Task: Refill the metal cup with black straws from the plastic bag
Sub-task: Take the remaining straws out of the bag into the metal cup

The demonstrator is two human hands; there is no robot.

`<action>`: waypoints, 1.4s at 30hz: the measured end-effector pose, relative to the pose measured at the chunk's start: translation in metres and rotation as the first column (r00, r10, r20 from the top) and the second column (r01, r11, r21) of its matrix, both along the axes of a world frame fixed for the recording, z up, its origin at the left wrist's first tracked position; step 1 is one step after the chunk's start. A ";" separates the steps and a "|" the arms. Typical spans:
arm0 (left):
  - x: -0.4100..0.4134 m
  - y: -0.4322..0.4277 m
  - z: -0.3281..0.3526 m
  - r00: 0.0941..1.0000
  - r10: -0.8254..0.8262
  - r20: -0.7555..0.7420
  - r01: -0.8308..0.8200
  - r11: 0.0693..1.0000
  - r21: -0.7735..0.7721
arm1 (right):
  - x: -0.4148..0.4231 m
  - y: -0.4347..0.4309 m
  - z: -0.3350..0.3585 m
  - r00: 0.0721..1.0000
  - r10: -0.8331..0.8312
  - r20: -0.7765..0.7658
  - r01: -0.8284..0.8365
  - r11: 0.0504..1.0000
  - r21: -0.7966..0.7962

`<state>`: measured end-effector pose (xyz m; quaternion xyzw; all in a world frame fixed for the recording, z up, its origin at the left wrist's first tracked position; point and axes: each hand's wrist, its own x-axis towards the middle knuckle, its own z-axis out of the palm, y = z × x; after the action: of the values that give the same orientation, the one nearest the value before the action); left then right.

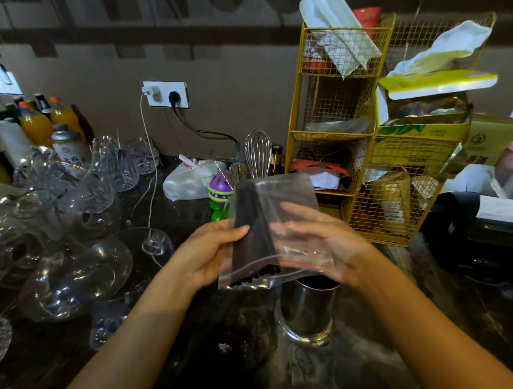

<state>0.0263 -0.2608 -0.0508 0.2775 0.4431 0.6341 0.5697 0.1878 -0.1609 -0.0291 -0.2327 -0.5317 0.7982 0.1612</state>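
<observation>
Both hands hold the plastic bag (273,224) of black straws (253,238) up: the left hand (209,251) grips its straw side, the right hand (332,243) its seal edge. The metal cup (305,309) stands just below the right hand. Opening the seal likely comes next.

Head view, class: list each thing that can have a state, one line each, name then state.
plastic bag: held in both hands above the cup
black straws: inside the bag
metal cup: upright on the counter
left hand: gripping the bag
right hand: gripping the bag
</observation>
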 end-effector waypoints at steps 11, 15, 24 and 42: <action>0.019 0.097 0.036 0.938 -0.163 -0.307 0.171 0.985 0.000 | 0.017 0.053 0.034 0.974 -0.216 0.065 0.177 0.909 0.377; 0.029 0.118 0.048 0.896 -0.132 -0.424 0.169 0.984 0.052 | 0.025 0.067 0.044 0.924 -0.371 0.093 0.298 0.851 0.431; 0.034 0.117 0.032 0.854 -0.054 -0.518 0.170 0.969 0.180 | 0.041 0.063 0.019 0.930 -0.360 -0.071 0.341 0.776 0.530; 0.022 0.109 0.023 0.841 -0.074 -0.536 0.204 0.961 0.187 | 0.045 0.063 0.002 0.921 -0.362 -0.146 0.381 0.746 0.546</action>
<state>0.0486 -0.1515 -0.0283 0.5371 0.4810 0.5393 0.4351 0.2330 -0.0978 -0.0272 -0.2630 -0.6839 0.5603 0.3862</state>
